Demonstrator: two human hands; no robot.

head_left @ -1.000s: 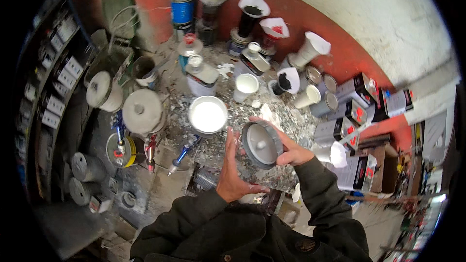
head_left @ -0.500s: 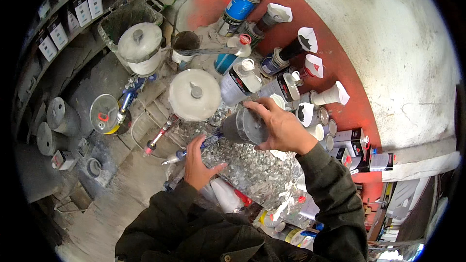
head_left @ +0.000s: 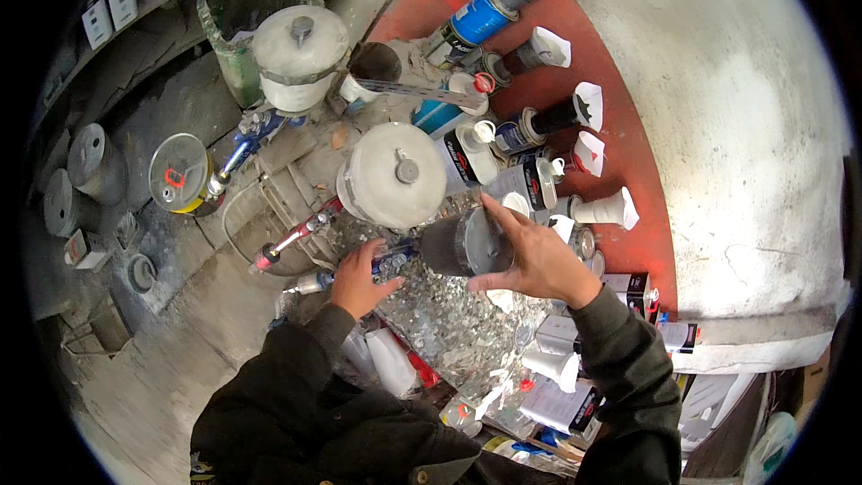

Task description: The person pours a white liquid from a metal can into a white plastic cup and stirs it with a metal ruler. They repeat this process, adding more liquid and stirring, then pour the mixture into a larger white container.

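My right hand [head_left: 543, 260] grips the lid end of a dark grey cup [head_left: 440, 247], thumb and fingers on opposite sides of its rim. The cup tilts toward me and joins a blue spray gun [head_left: 392, 263], partly hidden. Beside the gun's body is my left hand [head_left: 359, 283], thumb and fingers spread apart; whether it touches the gun I cannot tell. Just beyond stands a red spray gun [head_left: 298, 233] with a large off-white lidded cup [head_left: 391, 175]. Farther left, another blue spray gun [head_left: 260, 128] carries a white lidded cup [head_left: 301, 54].
The bench [head_left: 449, 323] is crusted with dried paint flakes. Metal solvent cans [head_left: 471, 154] and paint tins with cups stand along the red wall [head_left: 620, 180]. A yellow-based round container [head_left: 180, 171] is at left, a bin [head_left: 238, 63] behind. White paper cups [head_left: 392, 361] lie near me.
The view has shifted, moving most things in the picture. My right hand has slid toward the near edge of the cup's lid, and my left hand is closer to the blue spray gun.
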